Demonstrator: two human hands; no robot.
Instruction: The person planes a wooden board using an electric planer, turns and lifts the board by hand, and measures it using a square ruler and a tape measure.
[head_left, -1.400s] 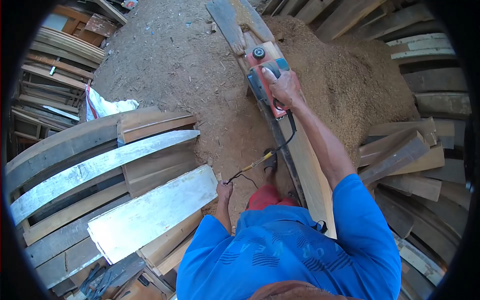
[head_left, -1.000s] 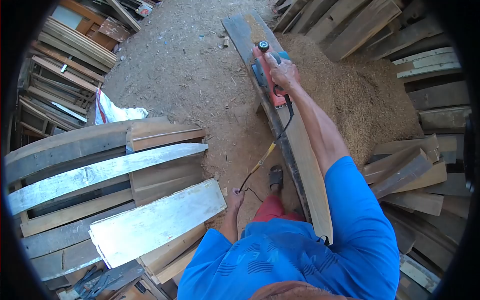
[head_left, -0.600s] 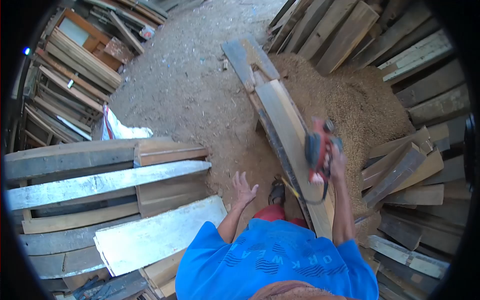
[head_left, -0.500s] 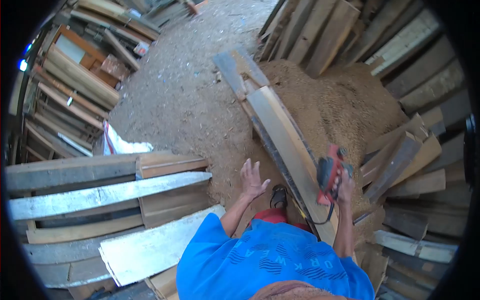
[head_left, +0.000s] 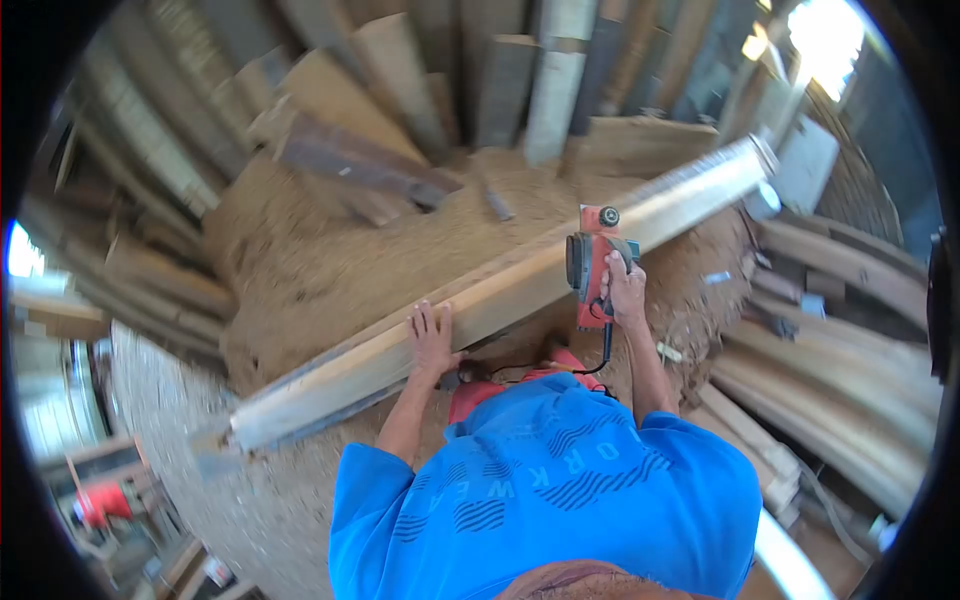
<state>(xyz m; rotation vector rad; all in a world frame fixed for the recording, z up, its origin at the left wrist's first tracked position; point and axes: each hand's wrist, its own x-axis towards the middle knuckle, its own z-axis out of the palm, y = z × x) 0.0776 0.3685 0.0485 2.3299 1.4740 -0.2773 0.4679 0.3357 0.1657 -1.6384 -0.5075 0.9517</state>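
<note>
A long pale plank runs diagonally from lower left to upper right in front of me, raised over the ground. My left hand rests on the plank with its fingers spread and holds nothing. A red and black power planer is in my right hand, whose fingers are wrapped round its handle. The planer is at the plank, right of its middle; whether its base touches the wood cannot be made out. A black cord hangs from the planer toward my body.
Brown sawdust is heaped beyond the plank. Upright boards lean at the back, and stacked planks lie at the right. A person in red is far off at the lower left.
The view has swung to the right, so the plank now lies across it. My left hand has come from the air beside the plank onto it. The planer is still in my right hand.
</note>
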